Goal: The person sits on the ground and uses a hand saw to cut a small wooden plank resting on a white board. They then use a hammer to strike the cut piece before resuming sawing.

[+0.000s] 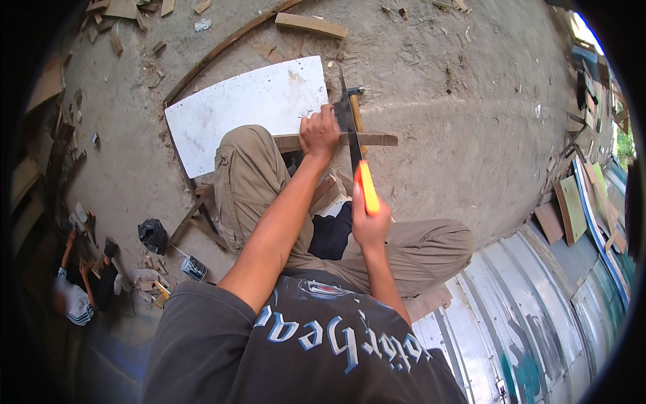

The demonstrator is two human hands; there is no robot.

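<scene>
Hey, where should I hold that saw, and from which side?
Best take the saw by its orange handle, probably from your near side, as the right hand does: the handle lies toward you, and the long blade points away.

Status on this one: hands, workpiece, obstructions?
Right fingers around orange-handled saw. Left fingers on wooden strip. Saw crosses strip. Hammer close beside saw, partly beneath strip.

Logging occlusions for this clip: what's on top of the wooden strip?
The left hand lies over the wooden strip, and the saw crosses it. Wood directly beneath the hand cannot be seen.
</scene>
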